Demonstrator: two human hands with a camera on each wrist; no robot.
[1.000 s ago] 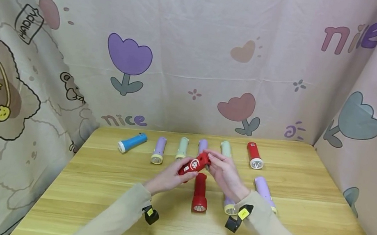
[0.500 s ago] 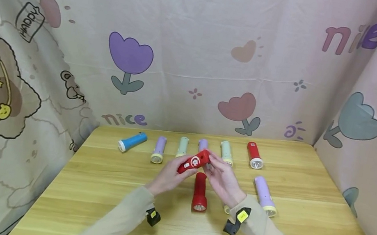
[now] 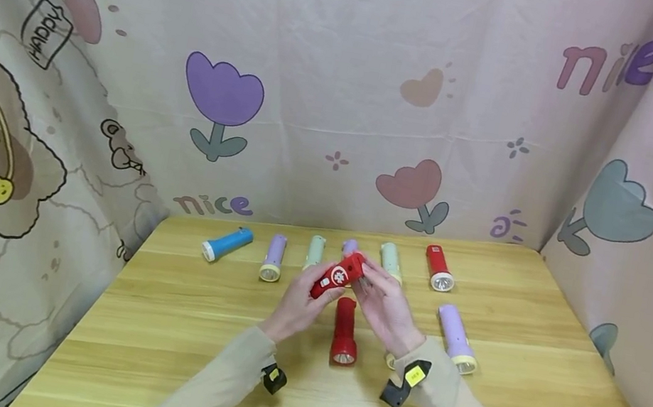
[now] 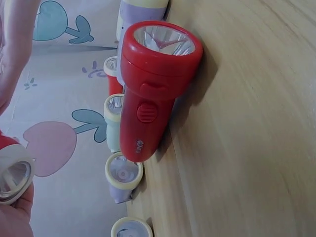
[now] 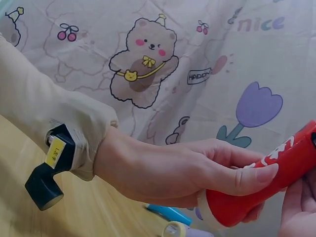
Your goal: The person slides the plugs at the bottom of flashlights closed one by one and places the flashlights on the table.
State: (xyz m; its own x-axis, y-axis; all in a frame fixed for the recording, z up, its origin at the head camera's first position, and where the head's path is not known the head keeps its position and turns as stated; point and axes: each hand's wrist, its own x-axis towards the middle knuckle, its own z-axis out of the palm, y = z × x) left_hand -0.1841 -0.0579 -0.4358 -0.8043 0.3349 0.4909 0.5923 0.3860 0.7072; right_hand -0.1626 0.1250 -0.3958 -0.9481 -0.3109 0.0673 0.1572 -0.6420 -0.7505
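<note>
My left hand (image 3: 299,305) grips a red flashlight (image 3: 339,277) above the table, fingers and thumb around its body. A white emblem and a white switch face up on it. In the left wrist view, its white-rimmed lens (image 4: 15,178) points outward. My right hand (image 3: 388,309) holds the tail end between thumb and fingers; a small metallic glint shows there. The right wrist view shows the left hand (image 5: 182,170) around the flashlight's head end, with part of the right hand (image 5: 298,210) under the tail. Below both hands, another red flashlight (image 3: 346,335) lies on the table.
Along the back of the wooden table (image 3: 164,320) lie blue (image 3: 227,244), purple (image 3: 274,257), mint green (image 3: 315,252) and red (image 3: 440,269) flashlights. A purple flashlight (image 3: 456,339) lies to the right. One more is mostly hidden behind the right wrist. A printed curtain (image 3: 320,87) hangs behind.
Both hands keep hold of the red flashlight, which has tilted slightly with its tail raised. The left wrist has shifted a little to the right. The flashlights on the table stay put.
</note>
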